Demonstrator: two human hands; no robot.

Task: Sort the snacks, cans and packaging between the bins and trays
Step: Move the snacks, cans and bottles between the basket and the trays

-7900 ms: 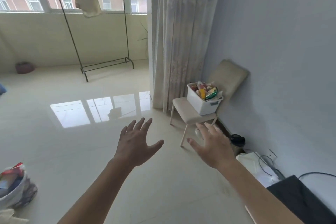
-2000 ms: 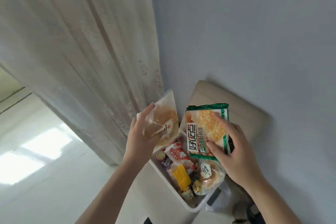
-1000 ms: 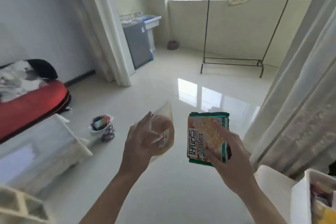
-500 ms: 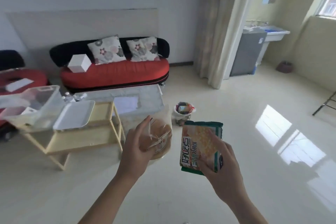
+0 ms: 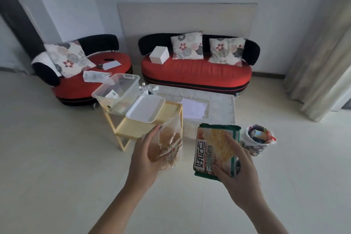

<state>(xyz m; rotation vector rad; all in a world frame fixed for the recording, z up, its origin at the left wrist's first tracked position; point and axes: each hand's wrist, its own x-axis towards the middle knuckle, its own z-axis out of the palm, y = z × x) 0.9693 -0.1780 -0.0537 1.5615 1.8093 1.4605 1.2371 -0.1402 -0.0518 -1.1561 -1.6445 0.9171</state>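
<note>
My left hand [image 5: 145, 159] grips a clear bag of round bread [image 5: 171, 143], held upright in front of me. My right hand [image 5: 238, 169] holds a green and orange cracker packet [image 5: 213, 147] by its lower right side. Ahead stands a small yellow table [image 5: 171, 109] carrying a clear plastic bin [image 5: 118, 93] on the left and a white foam tray [image 5: 145, 108] beside it. Both hands are well short of the table, above the floor.
A white-lined waste bin [image 5: 256, 141] full of wrappers sits on the floor to the right. A low white table [image 5: 218, 108] stands behind the yellow one. Further back are a red sofa [image 5: 195, 74] and a red chair [image 5: 91, 80]. A curtain [image 5: 322, 62] hangs at right.
My view has swung from the chair with the snack box, across the room, to the sofa and yellow table, which are now closer. Both hands keep the same packets.
</note>
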